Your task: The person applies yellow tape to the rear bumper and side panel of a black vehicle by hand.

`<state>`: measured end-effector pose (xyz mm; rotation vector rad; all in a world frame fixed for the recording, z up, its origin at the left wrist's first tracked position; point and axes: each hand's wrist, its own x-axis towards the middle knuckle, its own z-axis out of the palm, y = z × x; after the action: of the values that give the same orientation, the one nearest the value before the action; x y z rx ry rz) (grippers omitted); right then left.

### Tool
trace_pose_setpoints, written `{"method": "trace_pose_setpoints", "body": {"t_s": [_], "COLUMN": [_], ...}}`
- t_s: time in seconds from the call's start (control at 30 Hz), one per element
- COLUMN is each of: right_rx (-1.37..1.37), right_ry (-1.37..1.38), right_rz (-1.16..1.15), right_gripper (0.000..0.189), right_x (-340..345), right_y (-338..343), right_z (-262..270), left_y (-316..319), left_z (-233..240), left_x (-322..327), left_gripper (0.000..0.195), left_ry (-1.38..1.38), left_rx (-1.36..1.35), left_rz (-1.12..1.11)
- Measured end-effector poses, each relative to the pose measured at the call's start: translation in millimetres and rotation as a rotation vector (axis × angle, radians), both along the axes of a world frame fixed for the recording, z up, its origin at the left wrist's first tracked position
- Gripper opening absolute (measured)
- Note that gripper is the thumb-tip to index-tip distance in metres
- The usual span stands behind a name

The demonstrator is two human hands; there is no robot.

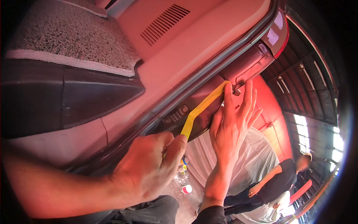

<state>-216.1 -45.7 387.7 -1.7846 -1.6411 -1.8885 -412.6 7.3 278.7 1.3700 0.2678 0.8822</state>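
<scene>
A strip of yellow masking tape [206, 101] runs along the dark painted door jamb [205, 88] of a vehicle, outside its rubber door seal [179, 91]. My left hand [145, 168] grips the tape's lower end between thumb and fingers; whatever else lies inside the fist is hidden. From there the strip slants up to a bend, then continues towards my right hand [230, 126]. My right index fingertip presses its upper end near the tail-light side, while the other fingers are spread. Beside the tape, a metal striker plate [176, 114] is fixed to the jamb.
A person [277, 179] in a dark shirt stands at the lower right, near translucent plastic sheeting [251, 156]. Several bottles and a red-and-white container [186, 189] are on the floor below. Inside the vehicle lies a looped floor mat [75, 36] beside a vented trim panel [165, 23].
</scene>
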Motion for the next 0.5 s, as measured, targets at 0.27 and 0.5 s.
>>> {"method": "trace_pose_setpoints", "body": {"t_s": [0.27,0.5], "right_rx": [-0.166,-0.036], "right_ry": [0.325,0.210], "right_rz": [0.338,0.373], "right_gripper": [0.052,0.027], "right_x": [8.7,3.8], "right_y": [-29.7,-10.9], "right_z": [-71.7,-95.6], "left_y": [-10.0,-10.5], "left_z": [-3.5,-8.0], "left_x": [-3.2,-5.2], "left_gripper": [0.030,0.028], "left_ry": [0.024,0.028], "left_rx": [0.219,0.204], "left_rz": [0.056,0.054]}}
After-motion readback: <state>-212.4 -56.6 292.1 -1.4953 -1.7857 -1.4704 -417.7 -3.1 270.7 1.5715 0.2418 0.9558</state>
